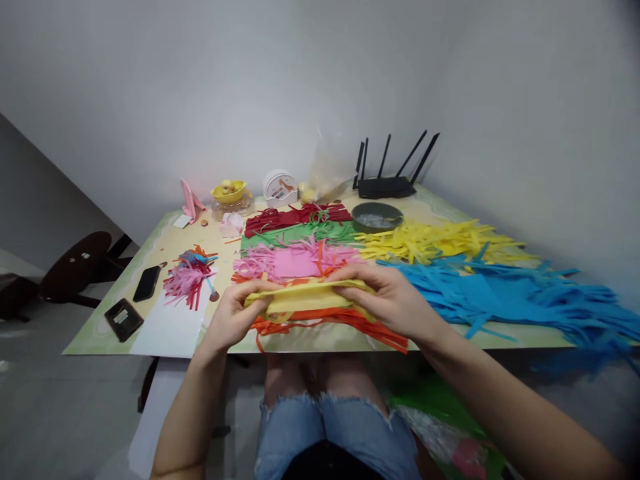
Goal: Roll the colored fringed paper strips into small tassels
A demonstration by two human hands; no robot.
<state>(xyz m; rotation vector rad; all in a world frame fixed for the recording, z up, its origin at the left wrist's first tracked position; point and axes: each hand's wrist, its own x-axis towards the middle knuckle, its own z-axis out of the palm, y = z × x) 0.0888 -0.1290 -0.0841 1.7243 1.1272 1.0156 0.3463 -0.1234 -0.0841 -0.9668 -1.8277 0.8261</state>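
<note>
A yellow fringed strip (pixel 300 299), perhaps of paper or felt, is stretched between my hands above the near table edge. My left hand (pixel 240 310) pinches its left end between thumb and fingers. At the other end, my right hand (pixel 383 297) grips it the same way. Beneath it lies an orange fringed strip (pixel 330 317), partly hidden. Just beyond are fringed strips in pink (pixel 295 262), green (pixel 280 235) and dark red (pixel 295 217). A yellow fringed pile (pixel 440 241) and a blue fringed pile (pixel 490 293) spread out to the right.
A multicoloured tassel bundle (pixel 190 277) lies left, near a phone (pixel 147 284) and a dark box (pixel 124 320). Along the back stand a grey bowl (pixel 377 218), a router (pixel 386 187), a white holder (pixel 280 189) and a yellow bowl (pixel 229 193). A stool (pixel 75 267) stands left of the table.
</note>
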